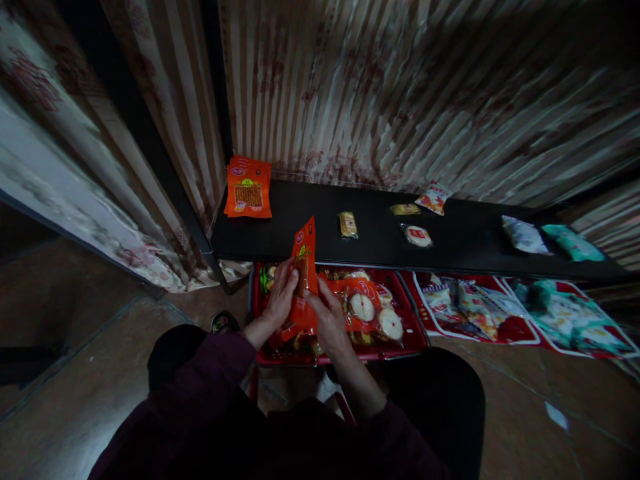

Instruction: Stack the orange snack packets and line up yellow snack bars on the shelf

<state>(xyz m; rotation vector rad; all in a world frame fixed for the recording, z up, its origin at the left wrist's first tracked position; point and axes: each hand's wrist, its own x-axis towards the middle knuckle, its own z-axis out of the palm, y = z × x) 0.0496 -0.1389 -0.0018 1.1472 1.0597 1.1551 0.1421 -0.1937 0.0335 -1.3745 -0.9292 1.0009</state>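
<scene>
Both my hands are closed on an orange snack packet [304, 257], held tilted above a red basket [415, 333]. My left hand [280, 297] grips its left side, thumb across the front. From the right, my right hand [330, 317] holds its lower edge. Beneath them the basket is full of wrapped snacks, among them another orange packet [345, 290] and round white wrapped cakes [362, 307]. On the black shelf [300, 200] ahead, a stack of similar orange packets [249, 189] lies at the left end.
Small yellow wrapped snacks [349, 225], a round white one [418, 235] and a red-and-white packet [433, 199] lie mid-shelf. Pale [525, 235] and green packets [573, 242] lie farther right. Two bags of packets [467, 307] [575, 320] stand below. Curtains [350, 87] hang behind; a black post [165, 160] rises left.
</scene>
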